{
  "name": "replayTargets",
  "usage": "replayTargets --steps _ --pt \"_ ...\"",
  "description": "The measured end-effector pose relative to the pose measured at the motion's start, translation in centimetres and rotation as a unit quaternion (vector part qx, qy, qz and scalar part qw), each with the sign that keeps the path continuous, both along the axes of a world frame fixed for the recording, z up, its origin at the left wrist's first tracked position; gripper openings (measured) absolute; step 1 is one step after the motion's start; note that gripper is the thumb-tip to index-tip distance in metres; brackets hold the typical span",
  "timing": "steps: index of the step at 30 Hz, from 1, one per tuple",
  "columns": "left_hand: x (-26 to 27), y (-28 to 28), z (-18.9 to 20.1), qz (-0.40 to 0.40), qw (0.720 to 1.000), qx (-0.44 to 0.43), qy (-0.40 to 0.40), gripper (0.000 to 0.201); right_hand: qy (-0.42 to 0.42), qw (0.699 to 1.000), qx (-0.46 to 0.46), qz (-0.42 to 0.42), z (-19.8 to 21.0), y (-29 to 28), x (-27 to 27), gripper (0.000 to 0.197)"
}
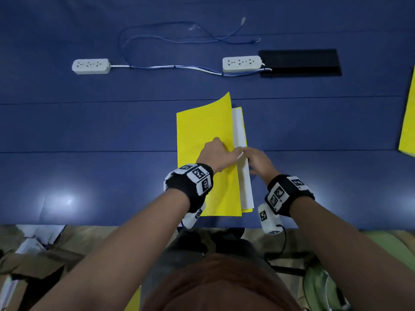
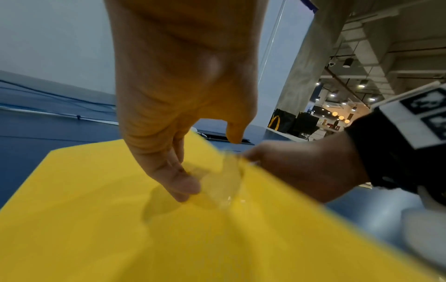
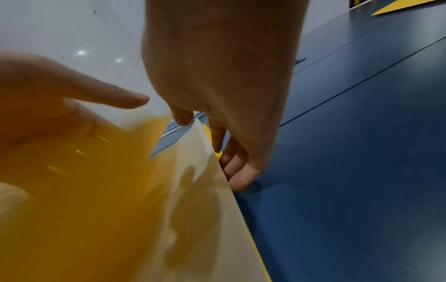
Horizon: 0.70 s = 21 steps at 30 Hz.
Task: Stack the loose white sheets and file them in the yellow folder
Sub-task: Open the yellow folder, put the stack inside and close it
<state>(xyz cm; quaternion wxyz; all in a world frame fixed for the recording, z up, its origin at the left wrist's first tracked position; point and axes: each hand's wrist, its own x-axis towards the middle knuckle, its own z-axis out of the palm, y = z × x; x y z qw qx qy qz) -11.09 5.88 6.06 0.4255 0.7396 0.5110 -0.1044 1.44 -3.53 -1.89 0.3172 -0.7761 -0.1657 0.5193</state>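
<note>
The yellow folder (image 1: pixel 202 131) lies in the middle of the blue table (image 1: pixel 89 131). Its top cover is tilted up a little along the right side, over the stack of white sheets (image 1: pixel 239 129) inside; only a narrow strip of them shows. My left hand (image 1: pixel 221 152) rests on top of the cover with straight fingers (image 2: pixel 179 183), its thumb held apart. My right hand (image 1: pixel 253 159) sits at the folder's right edge. Its fingers (image 3: pixel 237 175) point down against the side of the white stack (image 3: pixel 212 171) and touch the table, with the thumb above the sheets.
Two white power strips (image 1: pixel 91 66) (image 1: pixel 242 63) with blue cables (image 1: pixel 170 39) lie at the back, beside a black panel (image 1: pixel 301 62). Another yellow folder (image 1: pixel 407 122) pokes in at the right edge. The table's front edge (image 1: pixel 112 225) runs just below my wrists.
</note>
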Motion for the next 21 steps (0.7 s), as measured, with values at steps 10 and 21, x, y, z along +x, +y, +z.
replayTargets --steps 10,21 --pt "-4.8 3.3 -5.3 0.051 0.992 0.092 0.067 0.063 -0.022 0.999 -0.023 0.013 0.0 -0.5 0.6 0.070" --pt "-9.4 6.7 -9.1 0.169 0.977 -0.109 0.068 0.085 -0.057 0.989 -0.131 0.027 -1.5 1.3 -1.4 0.100"
